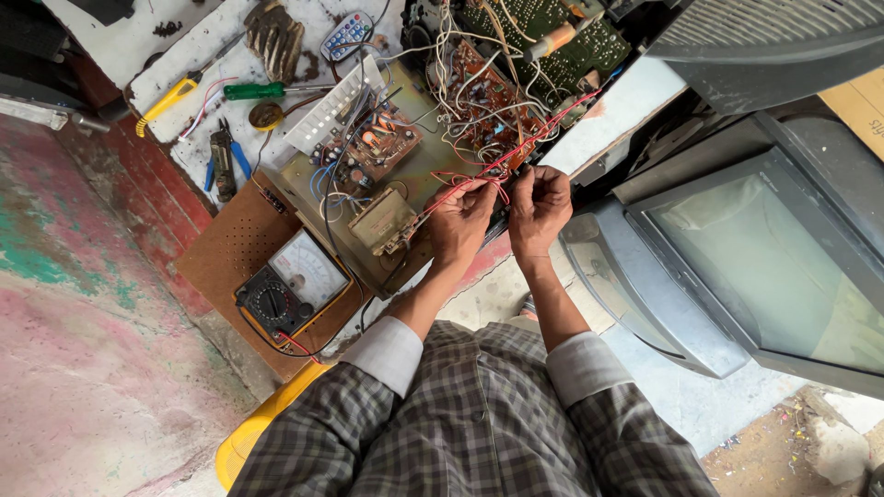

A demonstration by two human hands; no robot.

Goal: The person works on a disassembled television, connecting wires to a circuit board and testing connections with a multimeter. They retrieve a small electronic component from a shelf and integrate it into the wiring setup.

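Both hands at frame centre: left hand point(460, 221) and right hand point(539, 207), each grip pinched shut on the red wire point(543, 129), which runs to 1 o'clock over two circuit boards point(483, 92). One multimeter point(285, 290) at 8 o'clock on the worktop point(221, 258). One green screwdriver point(262, 90) at 11. Two televisions point(764, 258) at 3.

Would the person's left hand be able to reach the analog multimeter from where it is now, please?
Probably yes. The left hand is pinching red wires with the right hand, so it must let go first; the analog multimeter lies uncovered on the brown board to its left, nothing between.
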